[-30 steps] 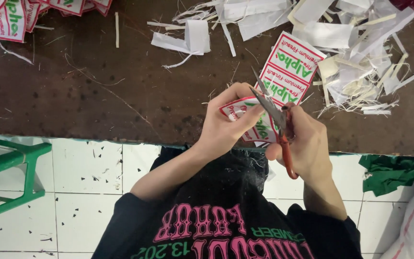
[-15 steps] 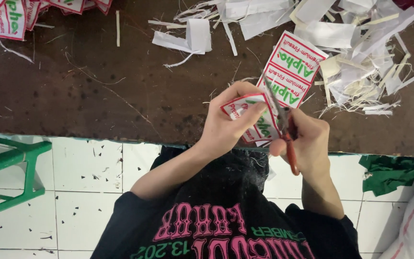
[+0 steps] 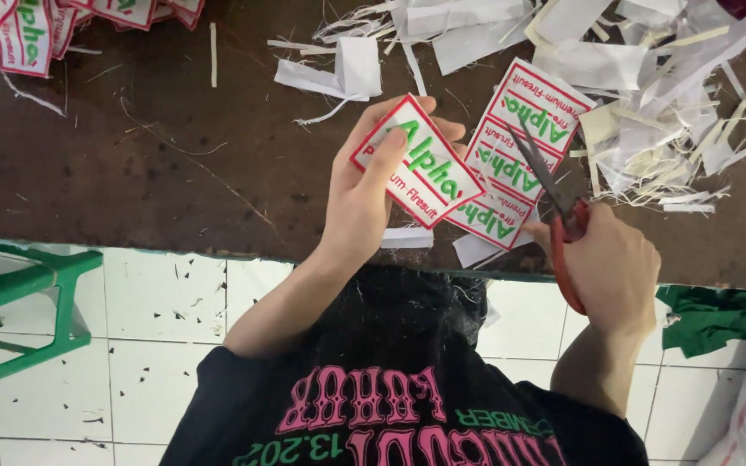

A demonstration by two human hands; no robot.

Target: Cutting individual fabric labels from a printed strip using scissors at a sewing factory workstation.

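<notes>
— What's each hand doing?
— The left hand [image 3: 364,194] pinches a cut-out white label with a red border [image 3: 416,161] above the dark counter [image 3: 148,164]. The right hand [image 3: 615,267] is closed around red-handled scissors [image 3: 554,198], blades parted.
— And nearby?
— A strip of uncut labels [image 3: 515,151] lies just beside, paper scraps [image 3: 666,103] beyond.

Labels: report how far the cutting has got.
Done: a pile of cut labels lies at the table's far left corner, and a heap of white offcuts lies on the right. In hand: the left hand holds a single label, apparently trimmed to its red border, and the right hand grips red-handled scissors. Left: a joined strip of labels on the table is uncut.
</notes>
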